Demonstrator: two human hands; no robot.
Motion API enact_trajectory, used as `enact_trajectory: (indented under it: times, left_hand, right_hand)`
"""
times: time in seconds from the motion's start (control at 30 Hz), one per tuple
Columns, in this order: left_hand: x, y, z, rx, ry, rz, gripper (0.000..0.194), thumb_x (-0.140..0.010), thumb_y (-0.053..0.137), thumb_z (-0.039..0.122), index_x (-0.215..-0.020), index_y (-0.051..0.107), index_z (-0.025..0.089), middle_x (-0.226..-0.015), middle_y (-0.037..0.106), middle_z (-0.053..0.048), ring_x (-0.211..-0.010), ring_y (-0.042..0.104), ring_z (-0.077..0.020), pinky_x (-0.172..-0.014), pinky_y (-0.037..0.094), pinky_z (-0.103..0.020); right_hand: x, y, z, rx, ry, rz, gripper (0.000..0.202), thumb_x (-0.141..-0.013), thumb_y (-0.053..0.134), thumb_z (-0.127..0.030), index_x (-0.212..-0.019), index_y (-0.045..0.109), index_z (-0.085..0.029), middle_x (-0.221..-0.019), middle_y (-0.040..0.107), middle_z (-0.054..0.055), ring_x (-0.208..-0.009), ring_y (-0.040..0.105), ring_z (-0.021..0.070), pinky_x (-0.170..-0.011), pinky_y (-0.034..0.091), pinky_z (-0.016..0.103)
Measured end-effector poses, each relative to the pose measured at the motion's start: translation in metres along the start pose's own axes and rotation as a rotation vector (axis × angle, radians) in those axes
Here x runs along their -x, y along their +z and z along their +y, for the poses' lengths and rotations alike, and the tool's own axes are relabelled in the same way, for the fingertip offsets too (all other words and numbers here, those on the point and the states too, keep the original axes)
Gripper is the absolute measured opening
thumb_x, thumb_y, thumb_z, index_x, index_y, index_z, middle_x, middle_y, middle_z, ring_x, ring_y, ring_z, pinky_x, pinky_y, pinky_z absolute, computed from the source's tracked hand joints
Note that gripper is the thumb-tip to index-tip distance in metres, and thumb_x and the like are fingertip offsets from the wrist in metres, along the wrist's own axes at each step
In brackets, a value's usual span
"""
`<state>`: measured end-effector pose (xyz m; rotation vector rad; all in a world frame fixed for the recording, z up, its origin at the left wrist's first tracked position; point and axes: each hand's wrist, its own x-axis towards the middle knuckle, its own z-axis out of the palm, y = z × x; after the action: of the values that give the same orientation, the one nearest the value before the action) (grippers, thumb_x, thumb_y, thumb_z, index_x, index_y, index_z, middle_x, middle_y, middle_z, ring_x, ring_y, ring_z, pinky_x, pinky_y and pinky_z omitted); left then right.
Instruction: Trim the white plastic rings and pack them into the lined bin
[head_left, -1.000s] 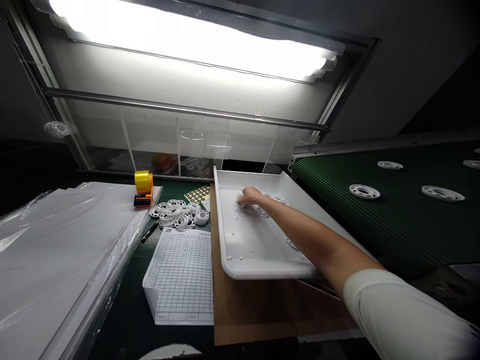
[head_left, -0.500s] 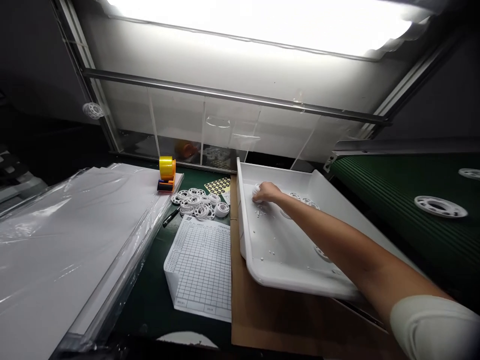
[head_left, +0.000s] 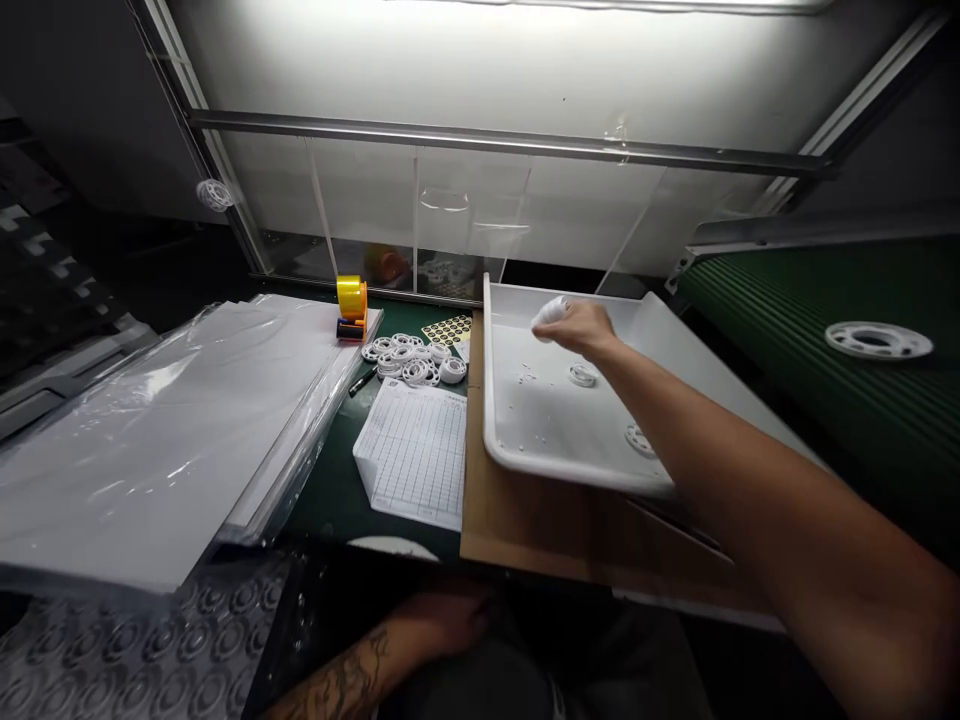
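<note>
Raised from the tray floor since the earlier frame, a blurred, tilted bundle of white rings (head_left: 550,313) is grasped by the right hand (head_left: 586,328) over the far left part of the white tray (head_left: 570,430). The left hand (head_left: 463,612) is newly brought into view low at the near side, in shadow; whether it is clenched or released cannot be told. Loose rings (head_left: 583,375) and white crumbs (head_left: 529,377) are scattered in the tray. Left of it, a ring pile (head_left: 412,358) is heaped just beyond the printed sheet (head_left: 416,450).
</note>
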<state>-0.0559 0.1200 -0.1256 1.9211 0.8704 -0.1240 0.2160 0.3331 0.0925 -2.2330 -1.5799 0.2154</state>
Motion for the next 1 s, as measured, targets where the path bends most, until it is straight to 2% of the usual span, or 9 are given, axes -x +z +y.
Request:
enact_trajectory:
  times: [0.07,0.17,0.27,0.37,0.43,0.57,0.67,0.87,1.0]
  left_hand:
    - [0.003,0.005,0.002,0.017,0.016,0.010,0.029,-0.103,0.062,0.036,-0.122,0.073,0.016,-0.132,0.072,-0.014,-0.127,0.065,-0.0319,-0.113,0.046,-0.060]
    - [0.021,0.013,0.024,0.131,0.123,-0.024,0.038,-0.094,0.070,0.048,-0.113,0.077,0.016,-0.119,0.077,-0.016,-0.116,0.069,-0.0348,-0.108,0.049,-0.056]
    - [0.040,0.017,0.058,0.373,0.212,-0.081,0.075,-0.085,0.063,0.078,-0.123,0.072,0.014,-0.107,0.078,-0.017,-0.094,0.074,-0.0301,-0.086,0.059,-0.043]
    - [0.057,0.020,0.094,0.631,0.227,-0.116,0.110,-0.083,0.023,0.098,-0.141,0.056,0.011,-0.103,0.075,-0.017,-0.075,0.074,-0.0245,-0.063,0.059,-0.035]
    - [0.067,0.022,0.117,0.803,0.227,-0.092,0.112,-0.081,0.019,0.100,-0.136,0.058,0.010,-0.092,0.073,-0.014,-0.070,0.073,-0.0225,-0.058,0.059,-0.032]
    - [0.081,0.033,0.155,1.034,0.226,0.091,0.082,-0.080,0.068,0.084,-0.118,0.067,0.011,-0.087,0.072,-0.009,-0.066,0.067,-0.0153,-0.057,0.059,-0.025]
    - [0.086,0.040,0.173,1.080,0.231,0.193,0.069,-0.079,0.084,0.066,-0.121,0.066,0.014,-0.097,0.073,-0.007,-0.075,0.067,-0.0131,-0.063,0.058,-0.021]
    - [0.087,0.038,0.183,1.216,0.228,0.157,0.054,-0.081,0.093,0.034,-0.125,0.065,0.023,-0.116,0.072,-0.005,-0.102,0.070,-0.0134,-0.087,0.058,-0.020]
    - [0.083,0.037,0.178,1.186,0.254,0.136,0.051,-0.084,0.090,0.023,-0.127,0.063,0.029,-0.116,0.068,-0.001,-0.098,0.067,-0.0100,-0.078,0.055,-0.016]
  right_hand:
    - [0.054,-0.026,0.001,-0.152,-0.081,0.091,0.027,-0.094,0.081,-0.031,-0.110,0.075,-0.011,-0.102,0.075,0.009,-0.095,0.074,0.0245,-0.085,0.062,0.038]
    - [0.168,-0.045,0.019,-0.355,-0.209,0.136,0.028,-0.087,0.085,-0.039,-0.101,0.078,-0.016,-0.091,0.076,0.005,-0.083,0.074,0.0224,-0.071,0.062,0.030]
    - [0.280,-0.032,0.048,-0.810,-0.431,-0.012,0.033,-0.081,0.091,-0.035,-0.105,0.077,-0.018,-0.081,0.074,0.003,-0.067,0.071,0.0205,-0.056,0.059,0.027]
    - [0.347,-0.011,0.073,-0.982,-0.478,-0.061,0.034,-0.081,0.089,-0.029,-0.109,0.073,-0.017,-0.099,0.076,0.008,-0.077,0.074,0.0210,-0.064,0.062,0.026]
    - [0.367,-0.002,0.085,-0.989,-0.485,-0.060,0.032,-0.079,0.089,-0.028,-0.104,0.073,-0.018,-0.104,0.075,0.009,-0.082,0.075,0.0221,-0.069,0.064,0.027]
    - [0.380,0.007,0.102,-0.980,-0.493,-0.006,0.045,-0.076,0.091,-0.024,-0.117,0.070,-0.021,-0.115,0.071,0.008,-0.091,0.073,0.0218,-0.076,0.063,0.027]
    - [0.384,0.011,0.115,-0.933,-0.517,0.034,0.063,-0.083,0.093,-0.034,-0.136,0.062,-0.024,-0.128,0.065,0.009,-0.106,0.070,0.0241,-0.091,0.062,0.031]
    - [0.377,0.016,0.130,-1.009,-0.561,-0.126,0.060,-0.099,0.077,-0.055,-0.150,0.054,-0.031,-0.145,0.055,0.011,-0.122,0.063,0.0267,-0.109,0.054,0.040]
    - [0.371,0.014,0.135,-1.082,-0.516,-0.231,0.059,-0.100,0.075,-0.056,-0.152,0.054,-0.035,-0.148,0.054,0.010,-0.123,0.062,0.0284,-0.107,0.054,0.041]
